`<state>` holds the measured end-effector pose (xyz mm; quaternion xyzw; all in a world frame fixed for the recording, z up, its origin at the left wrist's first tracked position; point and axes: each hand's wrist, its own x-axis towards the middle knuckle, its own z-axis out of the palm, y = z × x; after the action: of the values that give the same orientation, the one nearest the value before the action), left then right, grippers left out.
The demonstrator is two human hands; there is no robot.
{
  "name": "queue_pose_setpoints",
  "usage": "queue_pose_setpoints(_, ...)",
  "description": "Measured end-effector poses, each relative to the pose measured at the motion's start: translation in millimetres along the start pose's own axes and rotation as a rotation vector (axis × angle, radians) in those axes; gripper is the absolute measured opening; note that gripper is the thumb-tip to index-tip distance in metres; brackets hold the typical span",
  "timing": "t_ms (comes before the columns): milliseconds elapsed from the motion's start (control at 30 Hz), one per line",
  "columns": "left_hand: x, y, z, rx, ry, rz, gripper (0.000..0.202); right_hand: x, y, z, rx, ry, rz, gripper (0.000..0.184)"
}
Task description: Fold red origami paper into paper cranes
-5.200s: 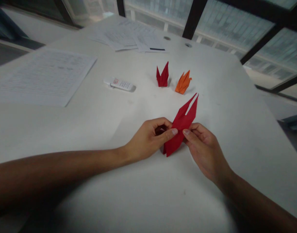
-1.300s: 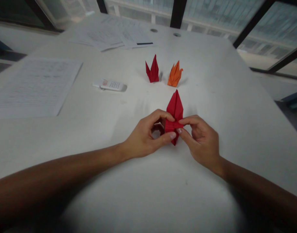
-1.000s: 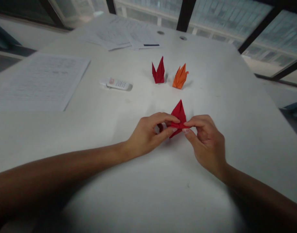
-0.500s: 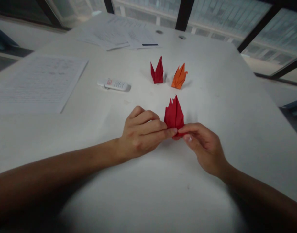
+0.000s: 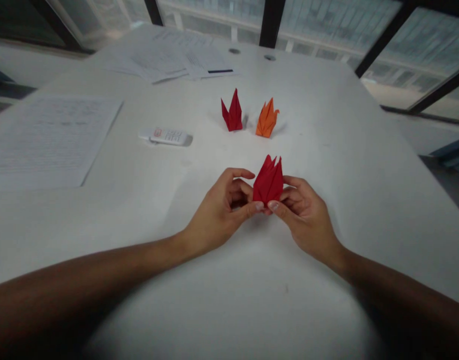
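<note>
A folded red paper piece (image 5: pixel 269 181) stands upright between both hands, just above the white table (image 5: pixel 345 165), its several points facing up. My left hand (image 5: pixel 218 212) pinches its lower left side with thumb and curled fingers. My right hand (image 5: pixel 304 215) grips its lower right side the same way. Behind it stand two finished paper figures side by side, a dark red one (image 5: pixel 232 112) and an orange one (image 5: pixel 266 119).
A small white remote control (image 5: pixel 165 136) lies left of the figures. A printed sheet (image 5: pixel 45 140) covers the table's left part. More papers (image 5: pixel 177 55) lie at the far end by the windows. The table's right edge drops off towards the floor.
The long flat red piece has been folded into a short upright form. In the last half second my left hand turned palm inward and both hands cupped the piece from the sides.
</note>
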<state>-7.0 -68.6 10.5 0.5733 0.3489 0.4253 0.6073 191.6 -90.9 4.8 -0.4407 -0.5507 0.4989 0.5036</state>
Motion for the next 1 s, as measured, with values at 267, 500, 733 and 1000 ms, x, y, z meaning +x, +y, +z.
queue_pose_setpoints(267, 6, -1, -11.5, 0.098, 0.030, 0.002, 0.045, 3, -4, -5, -0.117, 0.094, -0.068, 0.014)
queue_pose_setpoints(500, 4, -5, -15.9, 0.339, -0.078, 0.076, 0.046, 3, 0, -8, -0.210, 0.088, -0.126, 0.010)
queue_pose_setpoints(733, 2, 0, -16.8, 0.610, -0.199, 0.137, 0.034, 6, -1, -6, -0.259, 0.106, -0.207, 0.007)
queue_pose_setpoints(1000, 3, 2, -15.9, 0.680, -0.240, 0.119, 0.021, 2, 1, -5, -0.280, 0.144, -0.170, 0.015)
